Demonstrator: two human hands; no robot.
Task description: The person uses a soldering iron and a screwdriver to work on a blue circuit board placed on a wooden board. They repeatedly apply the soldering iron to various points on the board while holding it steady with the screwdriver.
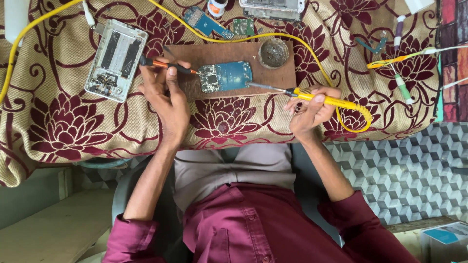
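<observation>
Far left: yellow cable (19, 46) curving over a floral cloth (63, 126) of beige and dark red that covers the work surface.

Left of centre: opened phone case (116, 59), white-framed, lying face up on the cloth with its inner parts exposed.

Just beside the case: left hand (165, 95), fingers closed around an orange-and-black screwdriver (168, 65), held level with the tip pointing right and meeting the left edge of the circuit board.

Centre: brown wooden board (234, 53) laid flat on the cloth; on it, a small blue circuit board (225, 76), lying flat between the two tools, with a grey chip area at its left end.

On the wooden board's upper right corner: round metal tin (273, 52), open, dull grey inside.

Above the wooden board, near the top edge: second blue circuit board (207, 23) and a small green board (243, 26), both loose on the cloth; further right, another phone frame (272, 9), partly cut off by the picture edge.

Right of centre: right hand (312, 109), fingers wrapped around the yellow handle of a soldering iron (312, 96); metal tip reaching left to the right edge of the blue circuit board; cord looping down and back from the handle.

Far right: loose cables and small pen-like tools (403, 87) on the cloth, well apart from both hands.

Bottom: maroon shirt sleeves and a tiled floor (404, 165) of grey cube pattern.
</observation>
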